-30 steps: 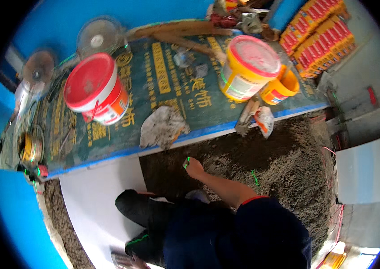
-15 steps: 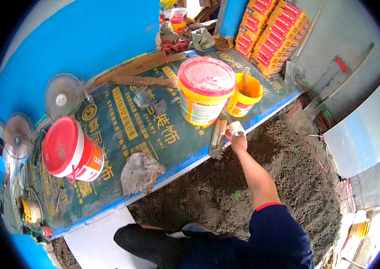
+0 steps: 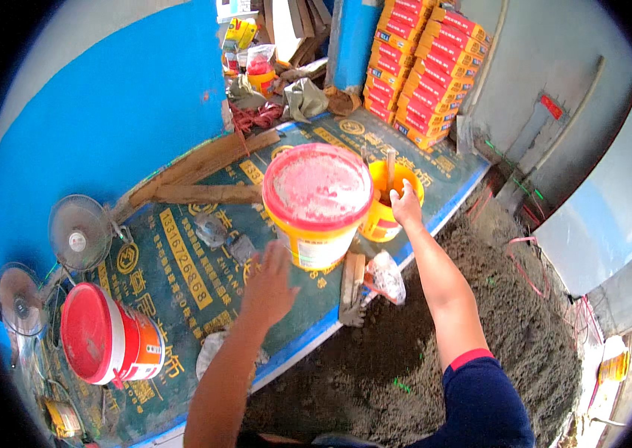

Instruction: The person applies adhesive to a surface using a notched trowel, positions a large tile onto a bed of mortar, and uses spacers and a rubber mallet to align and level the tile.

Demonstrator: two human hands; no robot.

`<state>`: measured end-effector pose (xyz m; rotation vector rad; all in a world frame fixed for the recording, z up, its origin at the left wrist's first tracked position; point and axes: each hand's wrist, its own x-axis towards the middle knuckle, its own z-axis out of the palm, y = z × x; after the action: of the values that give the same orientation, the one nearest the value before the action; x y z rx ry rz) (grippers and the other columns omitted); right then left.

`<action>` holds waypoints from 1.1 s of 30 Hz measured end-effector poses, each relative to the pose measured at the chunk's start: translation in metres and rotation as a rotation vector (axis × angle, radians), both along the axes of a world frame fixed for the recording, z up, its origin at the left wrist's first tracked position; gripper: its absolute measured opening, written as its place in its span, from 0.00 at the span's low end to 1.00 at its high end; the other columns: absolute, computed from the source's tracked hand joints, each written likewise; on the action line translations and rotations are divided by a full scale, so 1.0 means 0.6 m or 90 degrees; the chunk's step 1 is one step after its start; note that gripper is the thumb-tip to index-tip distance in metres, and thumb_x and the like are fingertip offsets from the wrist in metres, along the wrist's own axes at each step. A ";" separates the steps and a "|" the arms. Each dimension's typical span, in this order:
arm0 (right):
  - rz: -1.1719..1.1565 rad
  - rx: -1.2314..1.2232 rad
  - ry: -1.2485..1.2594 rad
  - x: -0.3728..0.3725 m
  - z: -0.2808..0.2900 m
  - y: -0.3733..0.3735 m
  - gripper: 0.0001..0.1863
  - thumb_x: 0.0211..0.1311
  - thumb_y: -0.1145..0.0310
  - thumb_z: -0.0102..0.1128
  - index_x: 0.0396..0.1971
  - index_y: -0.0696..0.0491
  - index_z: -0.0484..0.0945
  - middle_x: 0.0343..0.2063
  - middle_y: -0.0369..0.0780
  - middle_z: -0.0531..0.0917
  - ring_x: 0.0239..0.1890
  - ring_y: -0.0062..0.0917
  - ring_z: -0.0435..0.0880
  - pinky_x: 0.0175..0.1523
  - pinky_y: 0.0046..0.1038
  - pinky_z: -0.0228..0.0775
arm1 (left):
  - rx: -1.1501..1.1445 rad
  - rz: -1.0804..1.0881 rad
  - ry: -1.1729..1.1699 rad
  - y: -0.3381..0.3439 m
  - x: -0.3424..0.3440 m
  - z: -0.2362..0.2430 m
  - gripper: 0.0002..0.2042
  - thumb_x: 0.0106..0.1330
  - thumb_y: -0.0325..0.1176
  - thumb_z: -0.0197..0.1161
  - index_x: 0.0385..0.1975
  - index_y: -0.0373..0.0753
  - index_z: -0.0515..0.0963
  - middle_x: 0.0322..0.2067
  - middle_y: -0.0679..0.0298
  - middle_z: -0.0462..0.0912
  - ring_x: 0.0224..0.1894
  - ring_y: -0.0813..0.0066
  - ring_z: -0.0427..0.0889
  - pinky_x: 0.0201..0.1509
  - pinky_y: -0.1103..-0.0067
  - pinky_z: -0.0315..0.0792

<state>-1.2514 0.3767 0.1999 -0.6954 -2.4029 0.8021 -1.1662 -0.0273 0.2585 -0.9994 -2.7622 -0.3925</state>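
My left hand [image 3: 271,284], slightly blurred, is open with fingers raised beside the large yellow bucket [image 3: 308,243] with its dusty pink lid. My right hand [image 3: 407,203] is at the rim of the small yellow bucket [image 3: 374,228], fingers curled; what they grip, if anything, I cannot make out. A wooden handle [image 3: 390,168] stands up inside that bucket. Below the buckets, a trowel [image 3: 351,287] lies beside a white bag [image 3: 385,276] at the front edge of the green printed board [image 3: 182,313].
A red-lidded bucket [image 3: 111,340] and two fans [image 3: 77,239] are at left. Planks [image 3: 204,193] lie along the back. Stacked boxes [image 3: 428,82] stand at back right, clutter [image 3: 271,97] behind. A sand pile [image 3: 495,358] lies below the board, beside a pale curved panel [image 3: 592,224].
The view has turned toward the board's back right. My right hand has moved up from the trowel and white bag to the small bucket. My left hand has risen into view.
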 end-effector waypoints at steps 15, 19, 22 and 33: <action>0.221 -0.028 0.025 -0.281 -0.037 0.100 0.34 0.64 0.54 0.53 0.65 0.56 0.60 0.58 0.53 0.70 0.60 0.39 0.70 0.65 0.37 0.63 | 0.103 0.002 0.111 0.203 -0.210 -0.126 0.14 0.51 0.32 0.61 0.37 0.34 0.79 0.43 0.52 0.79 0.52 0.57 0.75 0.60 0.64 0.68; 0.229 -0.228 0.013 -0.230 -0.022 0.167 0.28 0.67 0.56 0.49 0.61 0.57 0.66 0.53 0.50 0.75 0.53 0.35 0.76 0.60 0.35 0.69 | 0.000 0.074 0.070 0.254 -0.212 -0.148 0.13 0.55 0.36 0.55 0.34 0.35 0.81 0.40 0.54 0.80 0.49 0.59 0.75 0.60 0.62 0.66; 0.202 -0.406 0.042 -0.186 0.027 0.250 0.24 0.69 0.57 0.46 0.58 0.57 0.70 0.49 0.47 0.78 0.48 0.32 0.80 0.56 0.34 0.74 | 0.083 0.138 0.222 0.277 -0.199 -0.145 0.14 0.57 0.38 0.58 0.36 0.38 0.85 0.42 0.56 0.83 0.55 0.57 0.75 0.64 0.60 0.63; 0.298 0.346 0.364 0.304 0.314 -0.060 0.25 0.72 0.51 0.46 0.37 0.61 0.80 0.33 0.47 0.84 0.23 0.29 0.79 0.28 0.29 0.73 | 0.401 0.089 -0.484 -0.189 0.031 -0.093 0.34 0.67 0.49 0.58 0.68 0.36 0.60 0.70 0.51 0.58 0.68 0.53 0.64 0.71 0.64 0.58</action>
<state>-1.0689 0.3408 0.3884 0.2899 -2.1010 0.3930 -1.1477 -0.1410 0.2028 -0.5485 -2.8926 -1.7858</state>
